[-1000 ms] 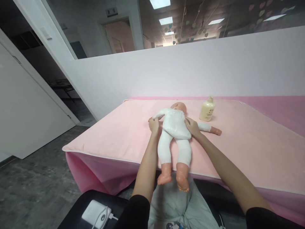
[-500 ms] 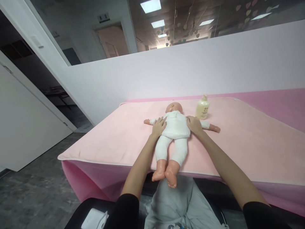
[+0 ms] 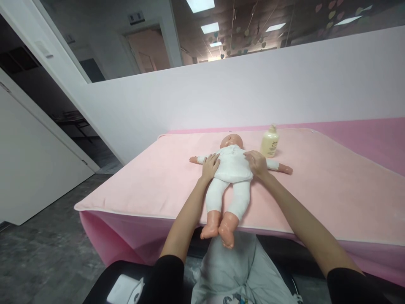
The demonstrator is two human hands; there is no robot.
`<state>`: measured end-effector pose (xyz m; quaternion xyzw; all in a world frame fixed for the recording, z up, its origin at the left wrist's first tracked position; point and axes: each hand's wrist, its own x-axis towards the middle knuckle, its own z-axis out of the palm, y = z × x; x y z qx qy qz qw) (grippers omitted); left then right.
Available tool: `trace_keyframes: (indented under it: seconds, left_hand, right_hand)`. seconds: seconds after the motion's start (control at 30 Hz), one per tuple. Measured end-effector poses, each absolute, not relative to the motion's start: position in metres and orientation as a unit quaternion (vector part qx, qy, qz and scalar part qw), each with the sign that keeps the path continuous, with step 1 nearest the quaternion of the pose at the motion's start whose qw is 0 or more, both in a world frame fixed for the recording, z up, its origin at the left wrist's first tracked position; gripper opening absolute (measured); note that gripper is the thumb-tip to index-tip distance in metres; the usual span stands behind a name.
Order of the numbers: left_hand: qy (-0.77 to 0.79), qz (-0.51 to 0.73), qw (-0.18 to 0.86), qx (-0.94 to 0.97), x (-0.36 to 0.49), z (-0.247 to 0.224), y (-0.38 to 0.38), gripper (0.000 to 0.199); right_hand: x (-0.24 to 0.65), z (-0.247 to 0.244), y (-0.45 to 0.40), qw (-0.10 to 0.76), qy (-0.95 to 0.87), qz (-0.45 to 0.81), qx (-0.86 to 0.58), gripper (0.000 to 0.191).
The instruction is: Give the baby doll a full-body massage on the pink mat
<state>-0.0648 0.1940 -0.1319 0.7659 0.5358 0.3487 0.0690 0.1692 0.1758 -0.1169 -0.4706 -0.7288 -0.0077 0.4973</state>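
A baby doll (image 3: 234,166) in a white top and white leggings lies on its back on the pink mat (image 3: 142,181), head away from me, bare feet over the near edge. My left hand (image 3: 210,166) rests on the left side of its torso with the fingers spread. At the right side of its chest, my right hand (image 3: 257,163) touches the white top, fingers bent; whether they pinch cloth is too small to tell. Both doll arms stretch outward. A pale yellow pump bottle (image 3: 270,142) stands upright just behind my right hand.
A white wall (image 3: 253,93) with a window above runs behind the table. On a black seat at the lower left lies a white object (image 3: 123,289). My legs (image 3: 240,266) are under the near table edge.
My right hand has shifted slightly inward over the doll's chest, and its fingers are more bent. My left hand stays in place on the torso.
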Motion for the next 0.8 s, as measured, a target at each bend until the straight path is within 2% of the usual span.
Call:
trace_keyframes:
  seconds: [0.1,0.23,0.4,0.6,0.8]
  left_hand:
    - [0.521,0.368,0.08,0.766,-0.066,-0.133,0.195,0.041]
    - [0.511,0.378,0.084,0.767,-0.067,-0.134,0.196,0.039]
    - [0.517,0.384,0.089,0.76,-0.065,-0.134,0.195,0.039]
    - [0.526,0.388,0.087,0.752,-0.062,-0.131,0.192,0.038]
    - [0.509,0.459,0.068,0.725,-0.059,-0.122,0.185,0.03]
  right_hand:
    - [0.151,-0.111,0.157,0.476,-0.783,0.051,-0.398,0.043]
    - [0.15,-0.116,0.138,0.433,-0.831,0.047,-0.344,0.042]
    - [0.168,-0.128,0.133,0.369,-0.858,0.068,-0.351,0.069]
    - [0.166,-0.136,0.139,0.414,-0.832,0.07,-0.362,0.046]
    - [0.163,-0.138,0.142,0.418,-0.828,0.051,-0.37,0.043]
